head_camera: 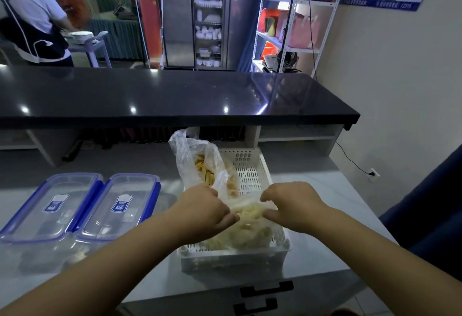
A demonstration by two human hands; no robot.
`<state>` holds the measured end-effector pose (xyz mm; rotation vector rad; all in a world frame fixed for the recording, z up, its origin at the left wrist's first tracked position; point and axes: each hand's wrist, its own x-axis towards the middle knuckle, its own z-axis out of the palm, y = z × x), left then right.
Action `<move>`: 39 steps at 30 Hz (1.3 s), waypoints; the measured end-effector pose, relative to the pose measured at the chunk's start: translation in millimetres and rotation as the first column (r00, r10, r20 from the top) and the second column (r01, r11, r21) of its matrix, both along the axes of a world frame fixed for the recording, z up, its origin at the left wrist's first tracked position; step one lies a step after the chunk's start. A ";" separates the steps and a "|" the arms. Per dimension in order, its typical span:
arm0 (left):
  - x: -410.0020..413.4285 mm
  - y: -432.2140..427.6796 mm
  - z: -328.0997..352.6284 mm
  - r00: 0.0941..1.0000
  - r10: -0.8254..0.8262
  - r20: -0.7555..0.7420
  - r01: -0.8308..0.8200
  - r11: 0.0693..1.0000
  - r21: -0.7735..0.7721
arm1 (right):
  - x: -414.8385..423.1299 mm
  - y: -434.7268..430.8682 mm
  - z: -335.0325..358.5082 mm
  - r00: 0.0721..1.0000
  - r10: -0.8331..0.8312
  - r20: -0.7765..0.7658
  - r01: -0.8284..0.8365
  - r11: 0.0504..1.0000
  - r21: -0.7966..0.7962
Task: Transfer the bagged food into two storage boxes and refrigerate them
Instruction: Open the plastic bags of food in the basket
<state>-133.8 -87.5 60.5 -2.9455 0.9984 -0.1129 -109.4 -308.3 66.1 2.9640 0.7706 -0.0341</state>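
Note:
A white perforated basket [252,173] stands on the steel counter and holds two clear plastic bags. The far bag [200,163] stands upright with yellow strips inside. The near bag [250,225] holds pale yellow food. My left hand [202,210] and my right hand [292,205] both pinch the near bag's plastic at its top, a short gap between them. To the left lie two clear storage boxes with blue-clasped lids, one [47,205] beside the other [117,205], both closed.
A raised black counter [160,95] runs across behind the work surface. A steel refrigerator [207,23] stands beyond it, and a white shelf rack [290,20] to its right. A person in an apron [32,18] stands at the far left. Drawer handles [265,290] sit below the basket.

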 end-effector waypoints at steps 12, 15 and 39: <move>1.2 0.5 -12.7 0.928 0.305 -0.213 -0.347 0.918 -0.194 | -0.4 15.1 -10.1 0.992 -0.017 -0.124 0.013 1.000 -0.027; -16.8 15.6 -15.2 0.949 0.192 -0.251 -0.288 0.853 -0.435 | -8.7 28.5 -4.9 1.000 0.001 0.021 0.000 1.000 -0.014; -113.1 248.0 -83.8 0.718 0.605 -0.343 -0.646 0.395 -0.654 | -37.5 256.4 -50.9 0.994 0.034 -0.104 0.009 0.920 0.391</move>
